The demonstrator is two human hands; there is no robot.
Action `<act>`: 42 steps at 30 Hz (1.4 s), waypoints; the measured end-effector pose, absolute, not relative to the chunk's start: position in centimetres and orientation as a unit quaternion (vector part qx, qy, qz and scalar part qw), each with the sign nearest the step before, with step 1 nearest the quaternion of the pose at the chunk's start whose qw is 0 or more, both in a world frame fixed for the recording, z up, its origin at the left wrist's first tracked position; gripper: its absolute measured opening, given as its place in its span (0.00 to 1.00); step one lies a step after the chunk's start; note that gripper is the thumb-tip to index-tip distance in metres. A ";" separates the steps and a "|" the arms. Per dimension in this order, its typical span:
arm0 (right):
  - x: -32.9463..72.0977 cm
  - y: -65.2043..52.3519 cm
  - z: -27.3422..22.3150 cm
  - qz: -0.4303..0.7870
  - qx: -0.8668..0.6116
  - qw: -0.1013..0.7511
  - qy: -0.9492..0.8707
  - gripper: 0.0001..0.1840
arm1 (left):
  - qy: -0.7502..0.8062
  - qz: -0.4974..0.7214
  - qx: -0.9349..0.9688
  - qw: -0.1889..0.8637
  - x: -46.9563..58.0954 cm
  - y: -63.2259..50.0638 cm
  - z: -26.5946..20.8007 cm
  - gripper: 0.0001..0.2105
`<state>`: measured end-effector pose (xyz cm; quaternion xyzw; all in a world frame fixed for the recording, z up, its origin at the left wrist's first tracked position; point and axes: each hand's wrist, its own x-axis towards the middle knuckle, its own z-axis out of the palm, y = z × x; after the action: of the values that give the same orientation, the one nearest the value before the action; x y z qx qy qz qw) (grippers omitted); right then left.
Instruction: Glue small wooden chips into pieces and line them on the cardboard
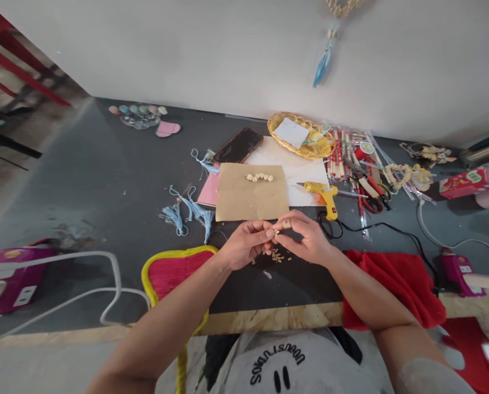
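Close together over the dark table, my left hand (248, 243) and my right hand (306, 235) are both closed in a pinch. Between their fingertips is a small cluster of cream beads (276, 233), partly hidden by the fingers. A band is wrapped around one finger of my right hand. Just below the hands lies a pile of loose, pale bead-like pieces (278, 256). Beyond them, a curved row of cream bead clusters (260, 177) rests on a sheet of brown paper (236, 197). A thin thread shows beside my left hand.
Blue tassels (195, 210) lie left of the paper, with a phone (239, 145) behind it. A yellow glue gun (325, 196), wicker basket (322, 149) and pliers (365, 178) are to the right. Red cloth (396, 284) and purple power sockets (461, 273) sit near the front edge.
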<state>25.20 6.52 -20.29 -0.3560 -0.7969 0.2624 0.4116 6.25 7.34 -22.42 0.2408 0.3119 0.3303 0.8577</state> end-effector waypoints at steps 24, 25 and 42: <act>35.5 9.1 -21.8 0.097 -0.767 0.045 -0.632 0.20 | 0.293 0.369 0.210 0.856 6.2 7.6 -22.7 0.12; 35.3 9.3 -21.9 0.104 -0.775 0.043 -0.622 0.20 | 0.292 0.370 0.209 0.857 6.2 7.6 -22.7 0.12; 34.3 8.0 -21.6 0.547 -0.545 0.515 -0.371 0.21 | 0.285 0.376 0.191 0.861 6.2 7.7 -22.7 0.11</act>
<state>34.33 8.04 -21.63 -0.5454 -0.3710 0.5474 0.5150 6.17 7.69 -22.72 0.1912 0.2853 0.3761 0.8606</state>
